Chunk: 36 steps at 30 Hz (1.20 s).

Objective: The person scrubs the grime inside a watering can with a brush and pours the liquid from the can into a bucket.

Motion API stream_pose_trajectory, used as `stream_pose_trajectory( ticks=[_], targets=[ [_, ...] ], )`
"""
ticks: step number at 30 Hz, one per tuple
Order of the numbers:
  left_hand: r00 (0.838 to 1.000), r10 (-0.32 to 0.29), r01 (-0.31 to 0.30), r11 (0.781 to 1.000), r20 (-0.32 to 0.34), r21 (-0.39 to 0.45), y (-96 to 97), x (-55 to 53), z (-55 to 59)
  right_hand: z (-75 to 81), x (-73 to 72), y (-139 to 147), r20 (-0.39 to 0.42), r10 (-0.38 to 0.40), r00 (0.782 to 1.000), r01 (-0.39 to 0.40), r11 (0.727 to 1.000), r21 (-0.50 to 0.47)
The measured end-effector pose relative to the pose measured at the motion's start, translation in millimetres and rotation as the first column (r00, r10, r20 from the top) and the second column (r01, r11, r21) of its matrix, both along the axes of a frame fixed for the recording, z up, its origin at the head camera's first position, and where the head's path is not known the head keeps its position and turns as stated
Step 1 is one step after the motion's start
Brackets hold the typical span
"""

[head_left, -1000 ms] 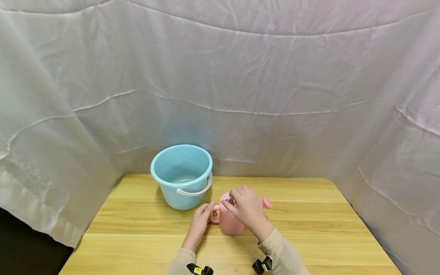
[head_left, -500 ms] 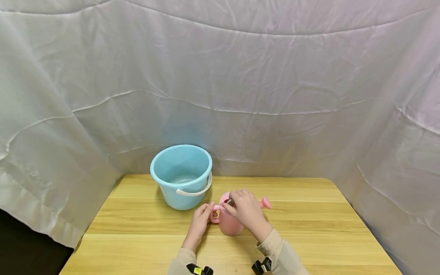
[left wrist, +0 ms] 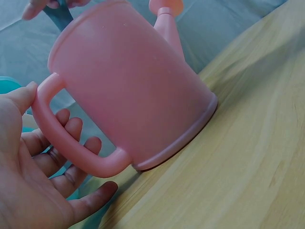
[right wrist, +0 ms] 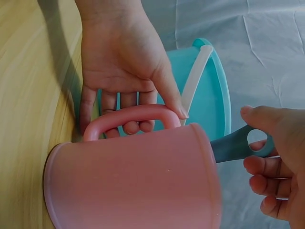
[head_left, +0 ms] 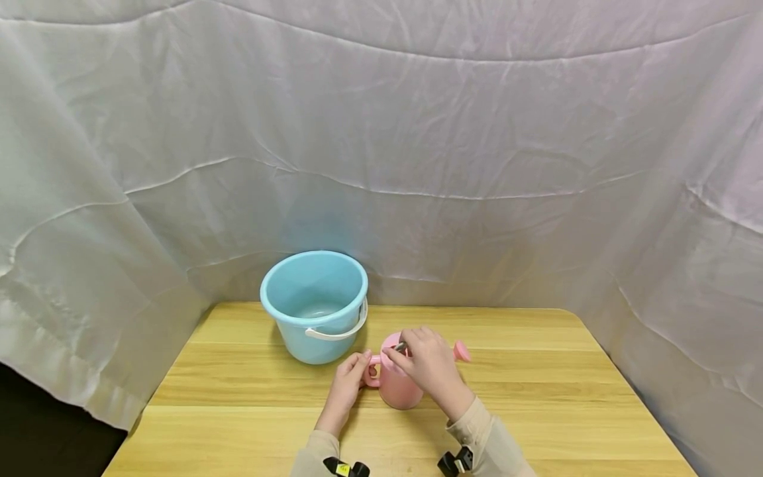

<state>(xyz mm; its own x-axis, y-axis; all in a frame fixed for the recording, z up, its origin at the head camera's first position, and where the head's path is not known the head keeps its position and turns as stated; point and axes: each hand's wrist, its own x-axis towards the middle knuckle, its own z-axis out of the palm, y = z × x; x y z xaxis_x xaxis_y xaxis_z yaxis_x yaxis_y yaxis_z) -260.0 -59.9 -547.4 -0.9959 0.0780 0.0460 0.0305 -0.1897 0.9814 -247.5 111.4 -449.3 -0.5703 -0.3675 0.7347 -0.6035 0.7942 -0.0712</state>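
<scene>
A pink watering can (head_left: 401, 389) stands upright on the table, its spout and sprinkler head (head_left: 461, 352) towards the right. My left hand (head_left: 348, 381) is at the can's handle (left wrist: 62, 138), thumb on its upper part and the fingers around behind it. Over the can's opening, my right hand (head_left: 430, 364) holds a grey-teal tool handle (right wrist: 233, 144) with a round hole at its end. The tool's lower part is hidden inside the can, so its kind does not show. Something dark red appears just inside the rim.
A light blue bucket (head_left: 320, 341) with a white carrying handle (head_left: 340, 334) stands behind and left of the can, near my left hand. Wooden tabletop (head_left: 536, 391) stretches to the right. Grey cloth (head_left: 453, 132) hangs behind and at both sides.
My right hand shifts slightly back and forth over the can's opening with the tool, whose visible end changes tilt a little. My left hand, the can and the bucket stay in place.
</scene>
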Motion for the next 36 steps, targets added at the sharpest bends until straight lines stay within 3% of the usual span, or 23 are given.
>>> stream_pose_trajectory(
  ticks=[15, 25, 36],
  targets=[
    [1.000, 0.021, -0.020, 0.999, 0.023, -0.029, -1.0, -2.2, -2.7, 7.0, 1.0, 0.1, -0.063, 0.035, 0.997, -0.040, 0.996, -0.082],
    [1.000, 0.012, -0.012, 1.000, 0.022, -0.017, -0.9, -2.0, -2.4, 1.0, 2.7, -0.6, -0.075, 0.023, 0.997, -0.030, 0.995, -0.096],
    [1.000, 0.001, -0.001, 1.000, 0.019, 0.008, -0.7, -1.5, -3.2, -12.9, 4.0, -2.1, 0.046, -0.037, 0.998, 0.039, 0.999, -0.032]
  ],
)
